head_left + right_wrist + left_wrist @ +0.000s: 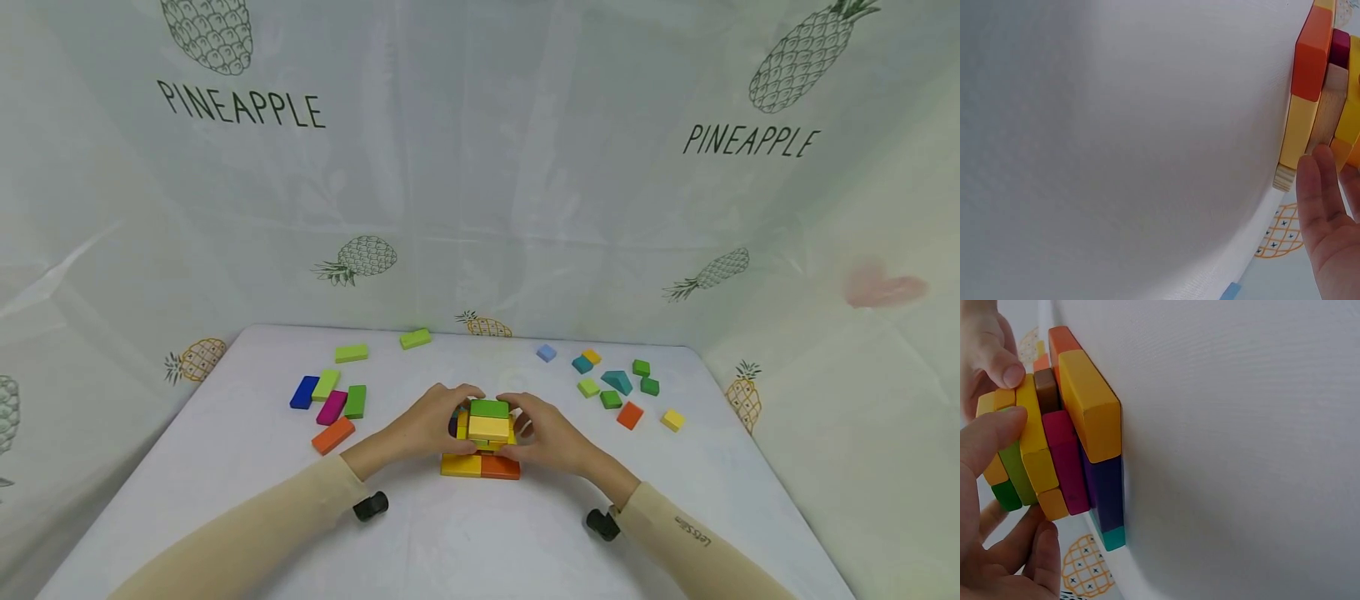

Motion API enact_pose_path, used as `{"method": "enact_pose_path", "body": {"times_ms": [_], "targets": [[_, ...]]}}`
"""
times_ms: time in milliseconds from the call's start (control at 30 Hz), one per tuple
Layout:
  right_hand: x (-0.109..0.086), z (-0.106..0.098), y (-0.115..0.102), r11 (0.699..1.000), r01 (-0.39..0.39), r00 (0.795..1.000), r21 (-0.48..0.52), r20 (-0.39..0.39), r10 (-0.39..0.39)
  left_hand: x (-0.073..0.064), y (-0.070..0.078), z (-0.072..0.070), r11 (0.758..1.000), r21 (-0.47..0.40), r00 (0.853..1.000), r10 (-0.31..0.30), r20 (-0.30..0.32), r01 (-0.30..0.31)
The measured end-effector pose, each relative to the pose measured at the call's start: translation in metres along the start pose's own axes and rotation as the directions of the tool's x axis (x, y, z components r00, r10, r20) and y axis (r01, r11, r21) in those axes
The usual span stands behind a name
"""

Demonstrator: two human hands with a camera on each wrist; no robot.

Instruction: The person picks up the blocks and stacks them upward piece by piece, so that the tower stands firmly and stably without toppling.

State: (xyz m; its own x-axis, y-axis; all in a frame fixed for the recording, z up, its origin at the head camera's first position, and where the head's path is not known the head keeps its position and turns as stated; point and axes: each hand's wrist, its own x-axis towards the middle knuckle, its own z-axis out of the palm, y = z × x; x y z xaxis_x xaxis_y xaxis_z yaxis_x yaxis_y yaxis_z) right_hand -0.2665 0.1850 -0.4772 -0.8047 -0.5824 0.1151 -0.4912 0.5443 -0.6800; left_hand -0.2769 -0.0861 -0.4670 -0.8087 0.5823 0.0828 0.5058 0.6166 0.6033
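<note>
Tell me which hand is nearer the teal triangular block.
Right. The right hand is at the right of the block stack, with the teal triangular block beyond it, further right; the left hand is at the stack's left, farther away.

There are two hands (429, 424), one block stack (489, 427), one triangular loose block (618, 382) and sixteen other loose blocks (333, 435).

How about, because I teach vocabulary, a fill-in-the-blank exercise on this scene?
1. The left hand and right hand touch a stack of ____.
2. In the head view, the loose magenta block lies to the stack's ____.
3. The leftmost loose block there is dark ____.
4. Lettering on the backdrop spells ____.
Missing words: blocks; left; blue; PINEAPPLE.
</note>
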Motion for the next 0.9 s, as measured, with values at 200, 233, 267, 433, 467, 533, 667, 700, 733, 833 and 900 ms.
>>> {"method": "enact_pose_path", "body": {"times_ms": [200,233,267,433,467,533,667,700,733,833,900], "targets": [[0.0014,0.0009,0.0011,1.000,-0.009,1.000,-0.016,-0.003,0.009,0.0005,-0.0010,0.0002,1.000,0.000,1.000,-0.023,0.006,0.023],[0.0015,0.0008,0.0010,1.000,-0.013,1.000,-0.016,-0.002,0.013,0.0006,-0.0007,0.0000,1.000,-0.002,1.000,-0.023,0.008,0.023],[0.0017,0.0008,0.0011,1.000,-0.013,1.000,-0.016,-0.001,0.013,0.0005,-0.0004,-0.0002,1.000,-0.005,1.000,-0.023,0.008,0.023],[0.0018,0.0011,0.0010,1.000,-0.007,1.000,-0.022,-0.007,0.007,0.0004,0.0008,-0.0015,1.000,-0.014,1.000,-0.025,0.011,0.025],[0.0018,0.0012,0.0010,1.000,-0.009,1.000,-0.024,-0.007,0.009,0.0003,0.0010,-0.0017,1.000,-0.014,1.000,-0.024,0.011,0.024],[0.0011,0.0012,0.0004,1.000,-0.011,1.000,-0.021,-0.011,0.010,0.0001,0.0007,-0.0018,1.000,-0.014,1.000,-0.018,0.010,0.018],[-0.0005,0.0009,-0.0007,1.000,-0.017,1.000,-0.006,-0.015,0.017,0.0001,-0.0015,-0.0008,1.000,-0.023,1.000,-0.004,0.007,0.004],[-0.0010,0.0008,-0.0011,1.000,-0.016,1.000,-0.003,-0.016,0.016,0.0003,-0.0023,-0.0003,1.000,-0.025,1.000,0.001,0.005,-0.001],[-0.0013,0.0008,-0.0010,1.000,-0.016,1.000,0.000,-0.016,0.016,0.0003,-0.0027,-0.0001,1.000,-0.028,1.000,0.003,0.005,-0.003],[-0.0022,0.0010,-0.0013,1.000,-0.017,1.000,0.004,-0.017,0.017,0.0005,-0.0038,0.0007,1.000,-0.029,1.000,0.010,0.001,-0.010],[-0.0028,0.0011,-0.0014,1.000,-0.023,1.000,0.008,-0.020,0.023,0.0007,-0.0042,0.0012,0.999,-0.029,1.000,0.013,0.000,-0.013]]}}
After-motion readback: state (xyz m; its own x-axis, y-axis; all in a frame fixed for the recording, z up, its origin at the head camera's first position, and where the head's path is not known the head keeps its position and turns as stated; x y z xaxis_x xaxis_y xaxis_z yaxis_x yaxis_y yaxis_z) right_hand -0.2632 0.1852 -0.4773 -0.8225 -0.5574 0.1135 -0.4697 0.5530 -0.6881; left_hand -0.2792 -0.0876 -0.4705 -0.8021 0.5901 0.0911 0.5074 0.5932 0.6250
